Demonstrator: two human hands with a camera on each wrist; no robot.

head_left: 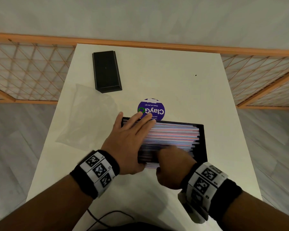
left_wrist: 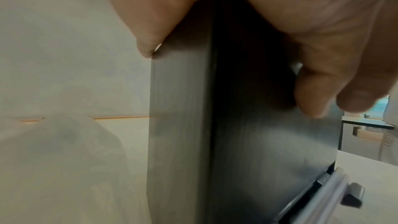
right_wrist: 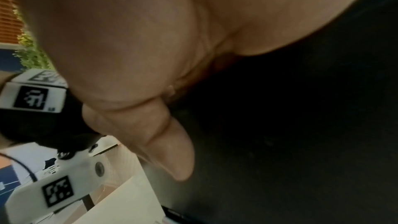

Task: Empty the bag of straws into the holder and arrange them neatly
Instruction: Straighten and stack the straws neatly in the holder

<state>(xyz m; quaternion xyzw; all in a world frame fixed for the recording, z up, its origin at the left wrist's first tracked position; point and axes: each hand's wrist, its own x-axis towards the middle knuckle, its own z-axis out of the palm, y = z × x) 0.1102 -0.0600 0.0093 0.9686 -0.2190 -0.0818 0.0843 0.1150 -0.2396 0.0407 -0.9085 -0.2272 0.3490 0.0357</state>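
The straws lie already in the black holder on the bench. The left hand presses flat with straight fingers; the right hand is blurred, its grip I cannot tell. It is better to push the ends gently together.

Straws in holder at table centre, bag left, lid behind.

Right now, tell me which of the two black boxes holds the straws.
The near box, under both hands: striped straws fill it. The far box, at the table's back left, stands apart and untouched, with no straws showing.
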